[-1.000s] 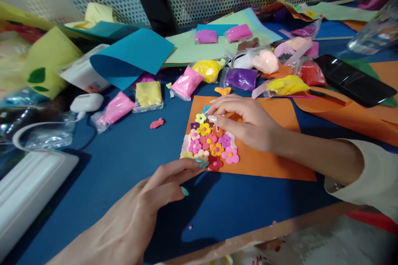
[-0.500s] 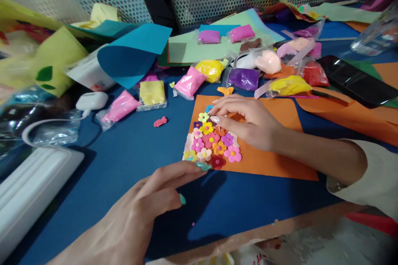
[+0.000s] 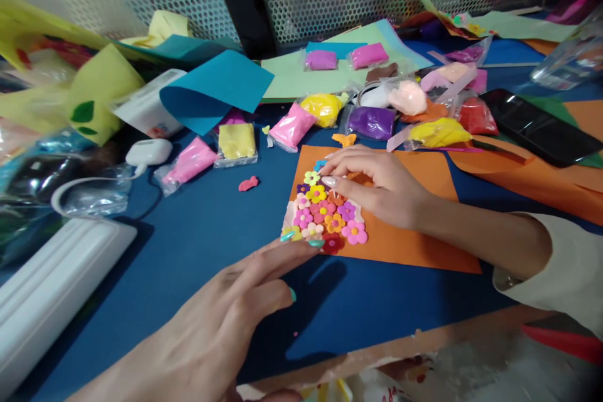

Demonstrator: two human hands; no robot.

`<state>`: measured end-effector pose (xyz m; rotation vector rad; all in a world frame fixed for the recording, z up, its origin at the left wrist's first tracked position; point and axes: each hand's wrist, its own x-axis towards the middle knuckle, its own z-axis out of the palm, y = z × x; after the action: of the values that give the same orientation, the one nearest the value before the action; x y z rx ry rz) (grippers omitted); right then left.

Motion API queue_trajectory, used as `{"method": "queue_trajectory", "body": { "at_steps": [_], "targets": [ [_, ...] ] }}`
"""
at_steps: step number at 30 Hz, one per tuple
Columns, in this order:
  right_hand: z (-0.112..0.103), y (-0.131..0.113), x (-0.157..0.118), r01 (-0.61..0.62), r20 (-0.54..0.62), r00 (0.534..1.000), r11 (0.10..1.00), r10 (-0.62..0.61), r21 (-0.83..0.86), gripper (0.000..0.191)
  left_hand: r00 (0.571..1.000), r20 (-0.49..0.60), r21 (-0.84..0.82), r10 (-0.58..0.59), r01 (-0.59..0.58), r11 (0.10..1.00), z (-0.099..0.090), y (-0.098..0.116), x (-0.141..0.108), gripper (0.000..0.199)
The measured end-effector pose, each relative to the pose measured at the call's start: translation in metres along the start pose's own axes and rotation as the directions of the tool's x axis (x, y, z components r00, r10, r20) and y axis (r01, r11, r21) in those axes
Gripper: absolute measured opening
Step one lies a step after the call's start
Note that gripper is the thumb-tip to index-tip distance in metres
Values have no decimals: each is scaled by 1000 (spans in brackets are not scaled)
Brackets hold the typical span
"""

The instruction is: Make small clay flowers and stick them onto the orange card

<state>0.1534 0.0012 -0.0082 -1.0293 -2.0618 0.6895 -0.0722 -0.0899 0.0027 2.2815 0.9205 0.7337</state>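
Observation:
An orange sheet of paper [image 3: 414,239] lies on the blue table, bearing a cluster of small clay flowers [image 3: 323,210] in pink, yellow, red, orange and purple. My left hand [image 3: 254,289] reaches in from the lower left, fingers stretched out. Its green-nailed fingertips rest at the cluster's lower edge, near the dark red flower [image 3: 332,243]. Over the cluster's upper part, my right hand [image 3: 377,179] has its fingers bent and drawn together, beside a light yellow flower [image 3: 311,178] and a partly covered blue flower [image 3: 319,164]. What its fingertips pinch is hidden.
Behind the sheet lie several bags of clay, among them a purple one [image 3: 370,122] and a yellow one [image 3: 440,132]. A black phone [image 3: 541,125] is at right. A white device [image 3: 61,301] and a cable sit at left. A red-pink clay scrap [image 3: 249,183] lies left of the sheet.
My left hand has shifted slightly right and up, its fingertips now on the cluster's lower edge. My right hand stays nearly in place. The view has turned a little.

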Motion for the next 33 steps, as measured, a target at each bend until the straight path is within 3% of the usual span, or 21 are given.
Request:
{"method": "queue_trajectory", "body": {
  "at_steps": [3, 8, 11, 15, 19, 26, 33],
  "targets": [
    [0, -1, 0, -10, 2, 1000, 1000, 10, 0, 24, 989, -132, 10, 61, -61, 998, 1, -5, -5, 38],
    [0, -1, 0, -6, 11, 1000, 1000, 6, 17, 24, 969, 26, 190, 247, -247, 950, -9, -12, 3, 22],
    [0, -1, 0, -13, 17, 1000, 1000, 13, 16, 24, 951, 75, 313, 300, -308, 898, -11, -11, 10, 20],
    [0, -1, 1, -24, 15, 1000, 1000, 24, 17, 23, 982, -63, 508, 181, -124, 852, -6, -16, 19, 17],
    [0, -2, 2, -40, 17, 999, 999, 40, 17, 21, 989, -122, 562, 81, 2, 827, 1, -26, 30, 55],
    [0, -1, 1, -45, 13, 999, 998, 45, 52, 17, 974, -206, 632, 91, 62, 772, 0, -33, 37, 59],
    [1, -1, 1, -49, 18, 999, 997, 48, 51, 16, 978, -165, 623, 131, 0, 782, -2, -32, 37, 62]
  ]
}}
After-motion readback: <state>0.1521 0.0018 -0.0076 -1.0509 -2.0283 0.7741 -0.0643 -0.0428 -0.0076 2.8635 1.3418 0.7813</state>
